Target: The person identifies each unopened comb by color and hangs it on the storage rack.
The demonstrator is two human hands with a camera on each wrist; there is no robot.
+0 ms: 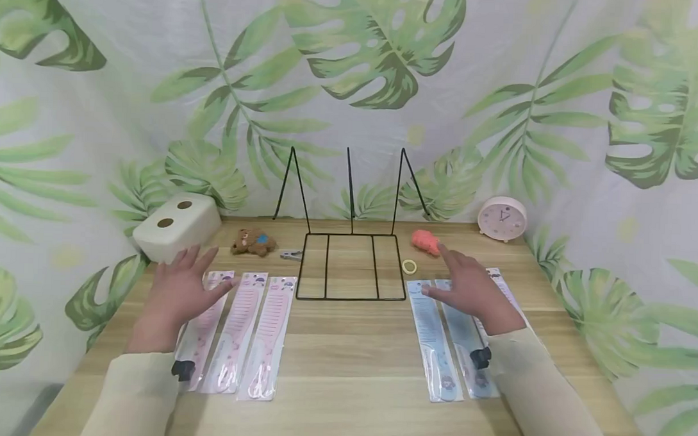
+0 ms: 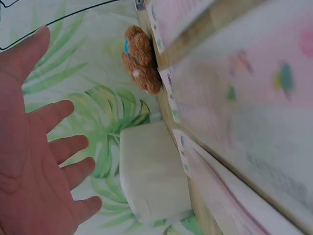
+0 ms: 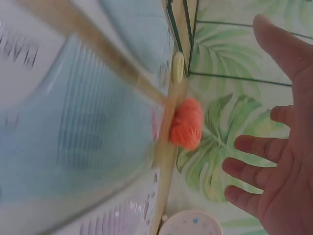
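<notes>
Hands hover flat over two rows of packed combs on the table [image 1: 344,346], w/ nothing held.

Near the left edge sits a white box [image 1: 175,226] w/ two holes in its top. Left hand [image 1: 176,295] floats palm down over the pink combs [image 1: 247,333], three packs side by side toward the front-left. Fingers are spread apart and straight; from the left wrist view the palm looks clear of the packs, tho that view is blurry so I can't be sure it isn't touching. To lift one well, I'd slide fingertips under a long edge of one pack only, since the packs lie flat and look slick.

Behind them, a small brown teddy [image 1: 254,241] and a metal clip [image 1: 291,254]. Mid-back stands a black wire rack [image 1: 350,263] w/ slots.

Right of it, a yellow ring [image 1: 409,266] and an orange toy [image 1: 426,242]. Right hand [image 1: 470,289] hangs over the blue combs [image 1: 437,343], fingers also apart and straight, gripping nothing. Take one pack at a time so the ones beside it don't shift. A pink clock [image 1: 501,219] stands at the back-right corner.
</notes>
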